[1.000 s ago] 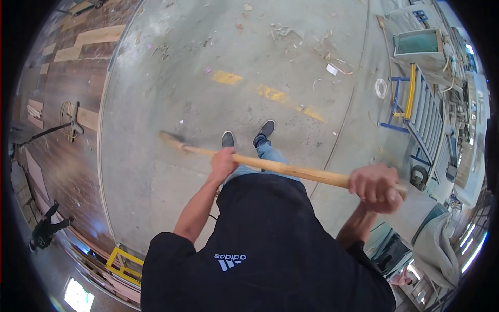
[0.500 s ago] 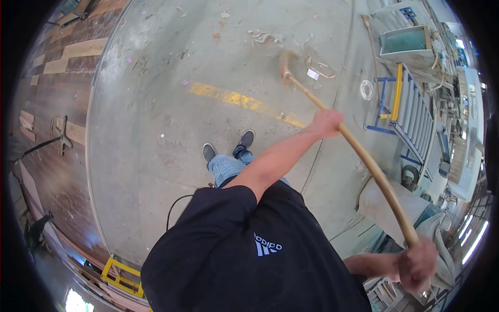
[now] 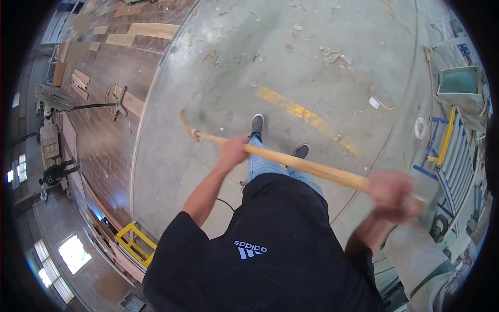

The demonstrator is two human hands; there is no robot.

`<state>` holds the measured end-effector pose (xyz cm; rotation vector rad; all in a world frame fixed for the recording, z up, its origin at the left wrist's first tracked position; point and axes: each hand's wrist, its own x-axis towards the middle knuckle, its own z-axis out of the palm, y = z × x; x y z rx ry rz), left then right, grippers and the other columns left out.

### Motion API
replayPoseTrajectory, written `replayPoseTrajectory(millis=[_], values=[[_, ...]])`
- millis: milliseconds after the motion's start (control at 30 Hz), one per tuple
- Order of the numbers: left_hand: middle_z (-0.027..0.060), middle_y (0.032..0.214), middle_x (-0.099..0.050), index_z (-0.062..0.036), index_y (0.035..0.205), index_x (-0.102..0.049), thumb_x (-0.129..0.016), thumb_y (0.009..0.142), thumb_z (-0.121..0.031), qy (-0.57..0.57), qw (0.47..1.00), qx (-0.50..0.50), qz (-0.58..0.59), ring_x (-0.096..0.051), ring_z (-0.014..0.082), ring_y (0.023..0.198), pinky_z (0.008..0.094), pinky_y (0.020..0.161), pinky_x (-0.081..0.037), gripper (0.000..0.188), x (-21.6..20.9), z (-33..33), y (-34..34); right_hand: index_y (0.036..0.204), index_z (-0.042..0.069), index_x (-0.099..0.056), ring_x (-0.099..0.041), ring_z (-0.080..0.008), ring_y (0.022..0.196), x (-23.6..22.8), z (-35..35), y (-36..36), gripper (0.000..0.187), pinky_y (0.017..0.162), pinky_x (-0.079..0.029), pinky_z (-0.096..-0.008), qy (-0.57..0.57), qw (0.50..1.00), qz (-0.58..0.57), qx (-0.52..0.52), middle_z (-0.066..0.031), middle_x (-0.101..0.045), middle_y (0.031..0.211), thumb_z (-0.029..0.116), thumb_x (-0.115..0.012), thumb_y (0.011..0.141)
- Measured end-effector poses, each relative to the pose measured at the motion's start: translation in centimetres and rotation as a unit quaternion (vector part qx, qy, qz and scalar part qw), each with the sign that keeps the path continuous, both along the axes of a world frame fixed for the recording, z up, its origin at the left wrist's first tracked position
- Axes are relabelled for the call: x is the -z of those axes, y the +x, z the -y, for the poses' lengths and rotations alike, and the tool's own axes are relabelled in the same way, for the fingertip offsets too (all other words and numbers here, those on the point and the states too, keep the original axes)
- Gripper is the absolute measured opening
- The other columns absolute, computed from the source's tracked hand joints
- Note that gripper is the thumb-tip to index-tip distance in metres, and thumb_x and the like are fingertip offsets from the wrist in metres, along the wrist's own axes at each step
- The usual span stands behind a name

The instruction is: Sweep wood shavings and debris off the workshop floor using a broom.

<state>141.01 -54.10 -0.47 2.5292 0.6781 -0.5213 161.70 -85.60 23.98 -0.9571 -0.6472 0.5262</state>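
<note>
Left hand clamps the broom toward its head; the blurred right hand seems clamped near the end; overswinging could knock the broom head against the left edge of the floor

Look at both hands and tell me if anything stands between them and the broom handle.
Nothing visible does: the left hand and the right hand both grip the broom handle directly, the left one nearer the broom head. The right hand is blurred.
</note>
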Motion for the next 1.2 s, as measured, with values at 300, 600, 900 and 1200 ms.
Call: replayPoseTrajectory(millis=[300,600,900,1200], values=[[0.0107,0.083,-0.065,-0.0136,0.079,-0.063,-0.074,0.069,-0.023,0.01,0.99,-0.142,-0.004,-0.062,0.0333,0.082,0.0424,0.069,-0.05,0.017,12.5,-16.3,-10.1,0.076,0.0,-0.062,-0.063,-0.026,0.079,7.4,-19.2,-7.1,0.013,0.085,-0.048,-0.041,-0.144,0.982,0.034,-0.115,-0.0125,-0.065,0.079,0.008,-0.053,0.081],[0.0109,0.086,-0.063,-0.0116,0.08,-0.06,-0.068,0.067,-0.018,-0.253,0.945,-0.058,0.197,-0.062,0.0335,0.084,0.0448,0.067,-0.049,0.016,6.8,-4.6,13.2,0.055,0.017,-0.033,-0.034,-0.013,0.049,-9.0,-14.1,-6.3,0.036,0.065,-0.037,-0.0347,-0.112,0.968,0.06,0.214,0.0029,-0.032,0.048,0.026,-0.042,0.088],[0.0108,0.083,-0.063,-0.0123,0.079,-0.064,-0.07,0.059,-0.026,-0.309,0.899,0.105,0.293,-0.063,0.0325,0.079,0.0441,0.066,-0.051,0.024,1.2,6.3,26.8,0.057,0.016,-0.03,-0.032,-0.0124,0.05,-14.0,-17.8,-9.3,0.034,0.058,-0.032,-0.0298,-0.233,0.837,0.241,0.433,0.0011,-0.032,0.05,0.028,-0.044,0.086],[0.0164,0.076,-0.064,-0.0028,0.073,-0.066,-0.071,0.064,-0.023,-0.331,0.891,0.243,0.196,-0.065,0.0329,0.074,0.0442,0.064,-0.052,0.023,-11.8,-1.5,15.7,0.053,0.018,-0.04,-0.035,-0.0068,0.034,-24.9,-9.7,-12.5,0.037,0.037,-0.033,-0.0221,0.003,0.851,0.209,0.481,0.0066,-0.035,0.043,0.03,-0.048,0.087]])
